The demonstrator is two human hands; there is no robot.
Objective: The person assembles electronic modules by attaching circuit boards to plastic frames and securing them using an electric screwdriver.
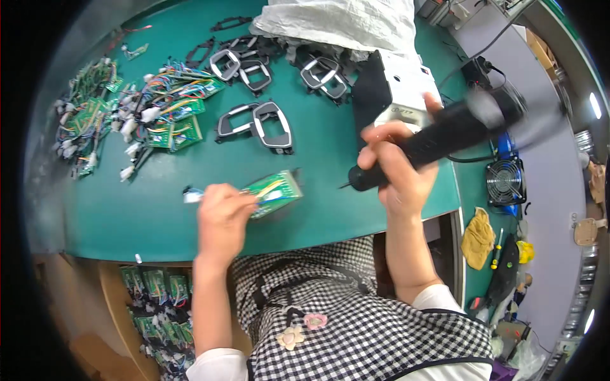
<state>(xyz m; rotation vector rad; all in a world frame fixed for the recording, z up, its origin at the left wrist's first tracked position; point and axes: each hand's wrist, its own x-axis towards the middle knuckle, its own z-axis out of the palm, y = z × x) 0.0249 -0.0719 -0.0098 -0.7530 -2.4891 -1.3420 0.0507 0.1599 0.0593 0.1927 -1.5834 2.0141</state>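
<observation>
Between the fingers of my left hand (pixel 223 216) is a green circuit board (pixel 277 192) with coloured wires, held above the green table. A white connector (pixel 192 195) pokes out on the hand's other side. My right hand (pixel 401 166) is wrapped round a black electric screwdriver (pixel 445 134), blurred at its back end. Its thin bit points left toward the board, apart from it. Beyond the board lies a black and silver double-ring frame (pixel 257 125). A white box-shaped device (pixel 406 89) with a black side stands behind my right hand.
Wired circuit boards lie in piles (pixel 168 114) at the left. More black and silver frames (pixel 324 77) lie at the back beside a white sack (pixel 337 22). At the right are a fan (pixel 505 180), a yellow cloth (pixel 478 239) and a small screwdriver (pixel 497 249). A box of boards (pixel 155 286) sits below the table's left edge.
</observation>
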